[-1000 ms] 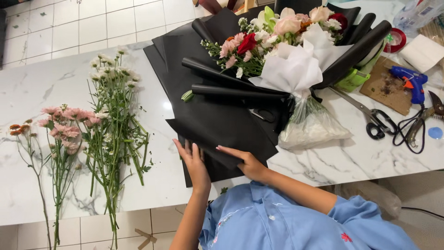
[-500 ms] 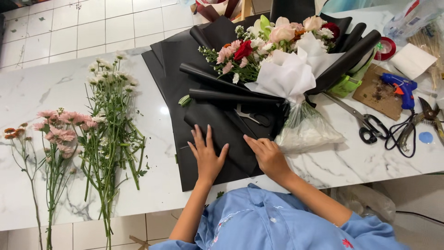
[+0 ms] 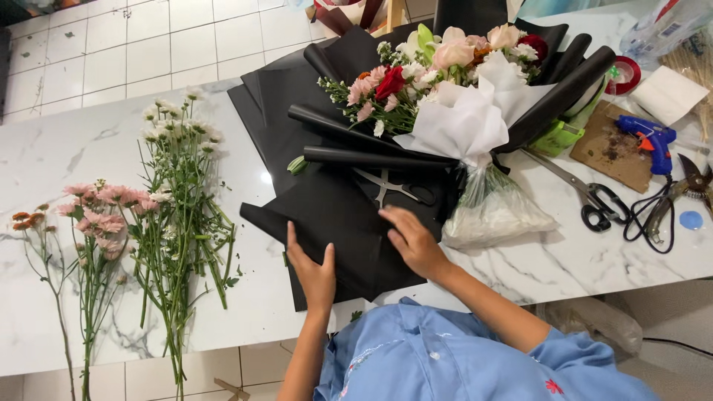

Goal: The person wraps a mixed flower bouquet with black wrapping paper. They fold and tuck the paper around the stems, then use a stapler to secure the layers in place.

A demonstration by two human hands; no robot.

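Both my hands rest flat on a black wrapping paper sheet [image 3: 338,223] at the near edge of the marble table [image 3: 89,156]. My left hand [image 3: 312,269] presses the sheet's lower part, fingers together. My right hand [image 3: 413,239] lies on the sheet further right, fingers spread toward the left. Beyond them lies a bouquet [image 3: 438,82] of pink, red and white flowers in white tissue and black paper, stems in clear plastic [image 3: 490,212]. Small black-handled scissors [image 3: 397,189] lie on the black paper just past my right hand.
Loose white and pink stemmed flowers [image 3: 171,215] lie at the left. Right of the bouquet are large scissors [image 3: 587,197], a blue glue gun [image 3: 652,137] on a brown board, pruning shears [image 3: 687,189], a green container and red ribbon roll [image 3: 622,74].
Both hands slid further up onto the black sheet. The sheet's near part now looks folded and flattened under them.
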